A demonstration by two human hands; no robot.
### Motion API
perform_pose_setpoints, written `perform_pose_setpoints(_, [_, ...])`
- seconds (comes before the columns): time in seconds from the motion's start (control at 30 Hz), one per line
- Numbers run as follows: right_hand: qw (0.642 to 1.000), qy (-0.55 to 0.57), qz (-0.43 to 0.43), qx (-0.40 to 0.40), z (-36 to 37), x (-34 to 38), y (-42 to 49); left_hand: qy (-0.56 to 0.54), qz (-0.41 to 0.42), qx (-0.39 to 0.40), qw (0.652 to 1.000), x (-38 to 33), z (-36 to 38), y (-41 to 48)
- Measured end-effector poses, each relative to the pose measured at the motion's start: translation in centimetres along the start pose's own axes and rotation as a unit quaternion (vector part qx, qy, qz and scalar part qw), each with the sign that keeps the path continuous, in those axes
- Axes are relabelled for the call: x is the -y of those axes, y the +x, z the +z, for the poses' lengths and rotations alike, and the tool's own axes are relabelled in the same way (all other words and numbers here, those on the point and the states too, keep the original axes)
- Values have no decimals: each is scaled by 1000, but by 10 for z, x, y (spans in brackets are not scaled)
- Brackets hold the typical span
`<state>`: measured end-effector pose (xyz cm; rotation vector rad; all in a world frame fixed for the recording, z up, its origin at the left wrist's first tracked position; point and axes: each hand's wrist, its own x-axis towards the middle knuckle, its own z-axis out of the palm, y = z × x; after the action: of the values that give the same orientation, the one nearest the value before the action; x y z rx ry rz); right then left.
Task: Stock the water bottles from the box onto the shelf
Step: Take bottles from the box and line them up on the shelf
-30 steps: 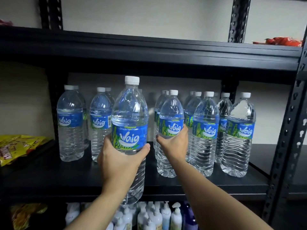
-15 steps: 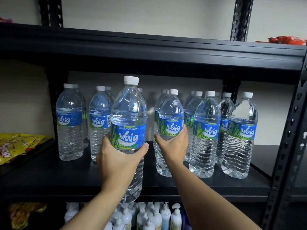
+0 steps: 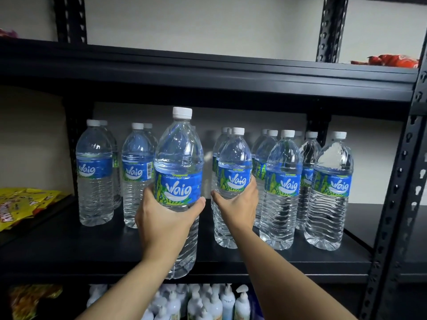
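My left hand (image 3: 165,219) grips a large clear water bottle (image 3: 179,162) with a blue label and white cap, held upright at the front edge of the black middle shelf (image 3: 69,248). My right hand (image 3: 238,206) grips a second bottle (image 3: 234,165) that stands on the shelf just to the right. Several more bottles stand in rows: a group at the left (image 3: 94,174) and a group at the right (image 3: 328,192). The box is not in view.
Yellow snack bags (image 3: 20,204) lie at the shelf's left end. Red packets (image 3: 392,61) sit on the upper shelf (image 3: 208,72) at the right. White pump bottles (image 3: 208,303) fill the shelf below. A black perforated upright (image 3: 397,204) stands at the right.
Both hands and their bottles stay almost where they were. The view has shifted slightly, and the left-hand bottle sits a touch lower and closer to the shelf's front edge.
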<state>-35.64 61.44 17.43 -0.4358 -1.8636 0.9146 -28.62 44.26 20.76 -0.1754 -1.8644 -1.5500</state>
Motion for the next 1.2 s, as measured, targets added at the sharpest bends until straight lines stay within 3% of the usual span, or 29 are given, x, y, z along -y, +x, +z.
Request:
perform_pose_setpoints(0.27, [996,-4,-31,85,-12,-7,2,1,-8,-5,1000,4,12,5])
perform_pose_setpoints(0.43, [966,-10,-6,258,-29,-50,-26,5,-31,-9,999,7,19,2])
perform_pose_setpoints(0.57, [925,-146,21,349,-45,-75,-36,1,-32,-7,999,15,28,2])
perform_pose_setpoints(0.7, [903,-239,7,357,-47,-75,-38,1,-29,-6,1000,16,38,9])
perform_pose_setpoints(0.93, [910,-242,6,336,-47,-77,-40,10,-22,6,1000,21,66,32])
perform_pose_setpoints(1.2, [911,-248,1,329,-48,-72,-42,24,-74,25,997,45,88,37])
